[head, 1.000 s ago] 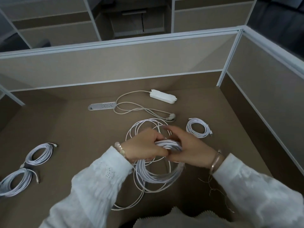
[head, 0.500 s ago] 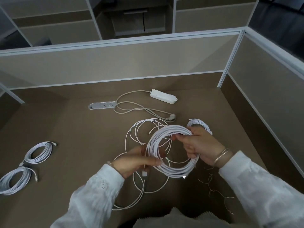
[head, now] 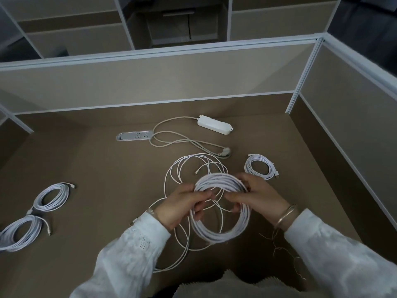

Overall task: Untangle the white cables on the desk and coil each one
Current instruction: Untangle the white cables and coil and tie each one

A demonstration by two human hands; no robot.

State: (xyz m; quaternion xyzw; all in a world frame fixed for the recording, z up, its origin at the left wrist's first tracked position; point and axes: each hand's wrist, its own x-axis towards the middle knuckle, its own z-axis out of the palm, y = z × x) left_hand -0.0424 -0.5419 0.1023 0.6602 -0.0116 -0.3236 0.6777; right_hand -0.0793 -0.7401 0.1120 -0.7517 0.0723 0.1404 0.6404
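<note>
Head view, looking down at the desk (head: 90,211): the white coil (head: 223,214) being wound hangs between both hands at centre frame, lifted off the surface, its ring tilted so the top arc sits higher in the frame and the bottom arc sags toward the person. The left hand (head: 184,206) holds the ring's left side, fingers curled round the bundled strands; the right hand (head: 257,196) clasps the upper right arc, fingers wrapped over and through the loop. Neither grip looks wide. Both close snugly on the bundle.

Beneath and beyond the coil lie the loose cable loops (head: 189,168), spreading toward upper centre and trailing down to the lower left of the hands. Whether a free tail from the held coil joins that loose run is hard to tell, since the strands overlap. The next wrap likely draws from the left side, nearer the left hand.

Finished coils rest apart: two at far left (head: 51,197) (head: 20,233), one at right (head: 261,166). A power strip (head: 214,124) lies at upper centre.
</note>
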